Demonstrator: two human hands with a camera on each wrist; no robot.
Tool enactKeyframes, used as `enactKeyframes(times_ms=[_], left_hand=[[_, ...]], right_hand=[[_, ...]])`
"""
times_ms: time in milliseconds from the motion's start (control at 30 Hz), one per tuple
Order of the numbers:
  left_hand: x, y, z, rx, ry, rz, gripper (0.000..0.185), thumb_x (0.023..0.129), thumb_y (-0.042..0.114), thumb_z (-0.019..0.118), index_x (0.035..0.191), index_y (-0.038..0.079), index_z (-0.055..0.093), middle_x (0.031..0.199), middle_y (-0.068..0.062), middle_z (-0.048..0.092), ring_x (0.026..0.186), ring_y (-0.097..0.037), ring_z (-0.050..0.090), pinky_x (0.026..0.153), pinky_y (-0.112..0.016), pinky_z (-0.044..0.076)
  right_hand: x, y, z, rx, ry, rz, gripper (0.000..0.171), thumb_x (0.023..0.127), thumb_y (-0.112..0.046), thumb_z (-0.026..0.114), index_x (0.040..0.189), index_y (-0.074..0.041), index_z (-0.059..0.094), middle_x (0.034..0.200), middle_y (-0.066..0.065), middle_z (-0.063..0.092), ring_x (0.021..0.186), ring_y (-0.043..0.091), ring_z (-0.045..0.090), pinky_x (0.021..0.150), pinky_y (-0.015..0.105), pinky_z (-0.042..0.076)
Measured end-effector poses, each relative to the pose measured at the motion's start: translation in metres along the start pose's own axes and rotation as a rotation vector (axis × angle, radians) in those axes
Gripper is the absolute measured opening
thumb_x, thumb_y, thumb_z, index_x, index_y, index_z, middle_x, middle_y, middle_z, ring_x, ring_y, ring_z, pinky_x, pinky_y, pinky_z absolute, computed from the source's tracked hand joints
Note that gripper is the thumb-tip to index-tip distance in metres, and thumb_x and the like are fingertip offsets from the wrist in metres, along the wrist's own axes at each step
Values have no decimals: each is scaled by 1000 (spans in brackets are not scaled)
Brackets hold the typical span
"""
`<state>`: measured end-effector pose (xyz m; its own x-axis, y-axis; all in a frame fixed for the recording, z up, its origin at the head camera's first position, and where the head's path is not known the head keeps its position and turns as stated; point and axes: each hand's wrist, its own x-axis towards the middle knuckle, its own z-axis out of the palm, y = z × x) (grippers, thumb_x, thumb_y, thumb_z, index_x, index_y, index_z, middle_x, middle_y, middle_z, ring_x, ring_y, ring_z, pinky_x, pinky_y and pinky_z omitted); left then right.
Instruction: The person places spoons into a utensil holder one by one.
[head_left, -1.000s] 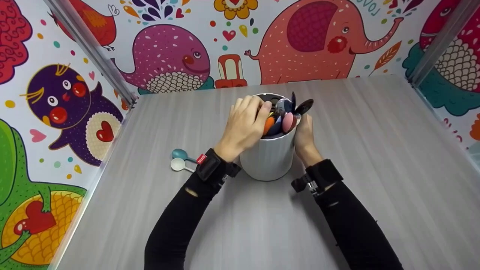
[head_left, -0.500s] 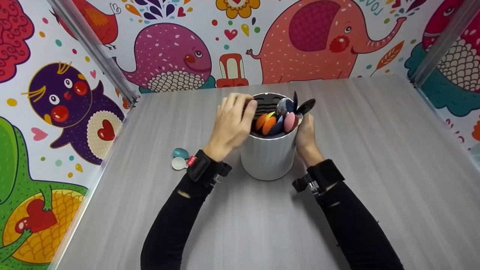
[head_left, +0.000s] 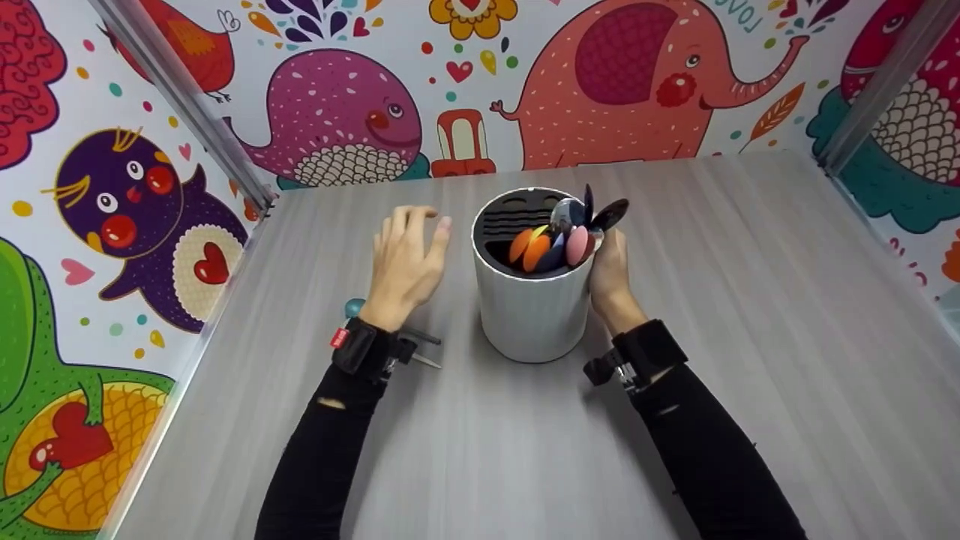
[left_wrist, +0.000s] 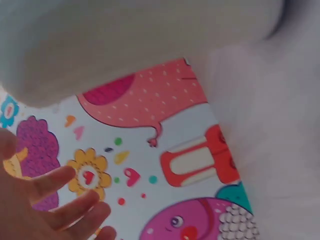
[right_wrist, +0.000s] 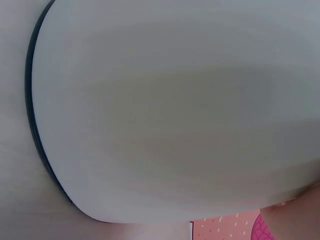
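Head view showed the white holder [head_left: 531, 315] upright mid-table, steadied by the right hand [head_left: 611, 274] gripping its side, while the empty, slack-fingered left hand [head_left: 405, 262] hovered beside it; that firm brace looked wise.

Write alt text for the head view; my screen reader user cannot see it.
A person's right hand holds the side of a white cylindrical holder filled with colourful spoons on a grey wood-grain table. The left hand hovers open beside the holder, above two small spoons mostly hidden under the wrist. Cartoon animal walls surround the table.
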<state>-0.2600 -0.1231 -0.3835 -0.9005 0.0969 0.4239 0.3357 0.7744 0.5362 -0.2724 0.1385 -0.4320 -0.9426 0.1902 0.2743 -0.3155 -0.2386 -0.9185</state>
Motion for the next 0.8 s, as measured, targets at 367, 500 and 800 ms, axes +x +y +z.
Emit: enactKeyframes(times_ms=[367, 500, 800], left_hand=[[-17, -56, -11, 218, -125, -283, 73, 102, 62, 38, 141, 2, 50, 139, -25, 50, 125, -43, 46, 105, -58, 35], [-25, -74, -16, 278, -183, -397, 77, 101, 61, 39, 147, -1, 43, 139, -29, 47, 123, -46, 45, 103, -59, 36], [-36, -107, -21, 350, -333, -610, 85, 98, 56, 48, 152, -6, 33, 146, -36, 38, 133, -54, 36, 104, -68, 34]], right_hand=[[1, 1, 0, 54, -62, -2, 51, 104, -44, 44, 118, -6, 74, 107, 14, 75, 97, 29, 73, 86, 38, 57], [1, 0, 0, 34, -60, 4, 50, 104, -44, 45, 118, -6, 74, 107, 14, 75, 97, 28, 72, 86, 38, 57], [0, -1, -1, 17, -30, 14, 48, 102, -43, 47, 115, -6, 75, 103, 12, 76, 94, 27, 73, 84, 36, 58]])
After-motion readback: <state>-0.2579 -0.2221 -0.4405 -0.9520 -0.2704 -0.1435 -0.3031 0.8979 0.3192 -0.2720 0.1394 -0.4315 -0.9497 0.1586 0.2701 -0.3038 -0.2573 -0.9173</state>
